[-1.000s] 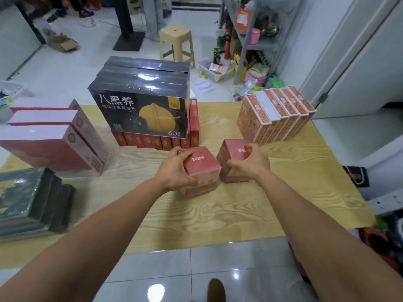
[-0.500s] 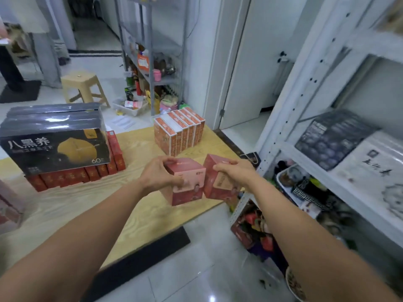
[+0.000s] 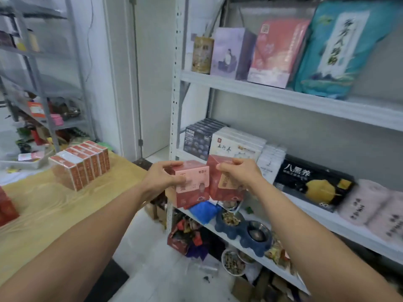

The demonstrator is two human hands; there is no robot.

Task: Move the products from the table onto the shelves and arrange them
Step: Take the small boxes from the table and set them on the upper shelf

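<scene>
Waiting on table [image 3: 43,214]: a row of red-orange cartons [image 3: 80,166] at 10 o'clock, upright and packed face to face; not yet shelved.
Left hand [image 3: 162,180]: at centre, clamped on the pink box [image 3: 196,182], thumb over its top edge.
Pink box: in the air, clear of the table, level, printed face toward the wearer.
Red box [image 3: 222,186]: touching the pink box at its 3 o'clock side, slightly tilted.
Right hand [image 3: 242,174]: clamped on the red box from its top and right side.
Reason for hold: one box per hand, pressed together, probably so the pair travels as one and lands side by side.
Middle shelf [image 3: 353,227]: at 3 o'clock, just behind the pair; carries a black box [image 3: 314,186] lying flat and pink rolls [image 3: 370,205], fronts outward.
Upper shelf [image 3: 283,95]: at 1 o'clock; packs lean against the back, labels readable.
Step, as judged: carrying; a slot is not yet chosen.
</scene>
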